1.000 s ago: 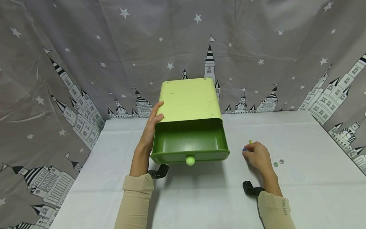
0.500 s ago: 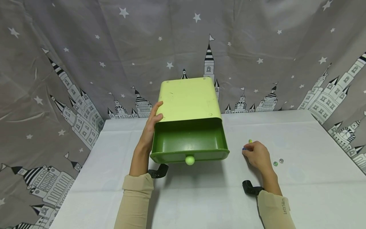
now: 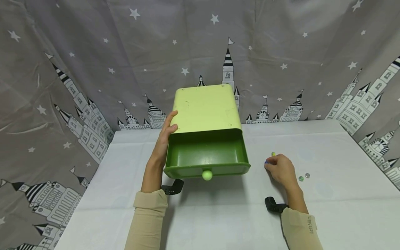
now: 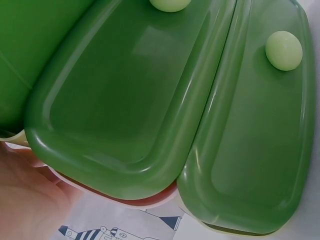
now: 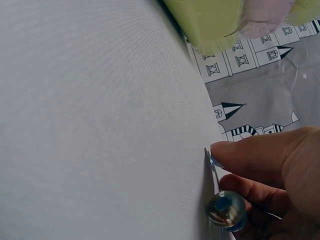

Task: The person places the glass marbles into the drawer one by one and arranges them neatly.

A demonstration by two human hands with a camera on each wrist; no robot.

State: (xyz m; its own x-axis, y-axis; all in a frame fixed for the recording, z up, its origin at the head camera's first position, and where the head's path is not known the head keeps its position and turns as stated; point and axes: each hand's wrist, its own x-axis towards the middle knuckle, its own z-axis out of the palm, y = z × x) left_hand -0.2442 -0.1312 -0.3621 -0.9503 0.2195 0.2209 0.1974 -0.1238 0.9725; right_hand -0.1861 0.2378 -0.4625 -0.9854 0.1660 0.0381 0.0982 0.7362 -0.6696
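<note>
A drawer unit [image 3: 206, 109] with a yellow-green top stands at the middle of the white table, its upper green drawer [image 3: 206, 152] pulled out and bare inside. My left hand [image 3: 164, 139] grips the unit's left side, thumb and finger over the top edge. Right of the unit, my right hand [image 3: 281, 170] pinches at a small blue marble [image 3: 266, 162] low at the table. A yellow-green marble [image 3: 273, 153] lies just beyond those fingers. In the right wrist view, the thumb [image 5: 225, 155] touches a bluish glass piece, and a swirled glass marble [image 5: 226, 210] overlaps the curled fingers.
Right of the right wrist lie a green marble [image 3: 301, 178] and a clear one [image 3: 307, 175]. Below the open drawer, the left wrist view shows another drawer front [image 4: 250, 140] with a round knob [image 4: 284, 51]. A grey castle-print curtain [image 3: 140, 69] hangs behind the table.
Both hands, the drawer unit and the marbles keep their places; only a very slight shift of the whole head view shows.
</note>
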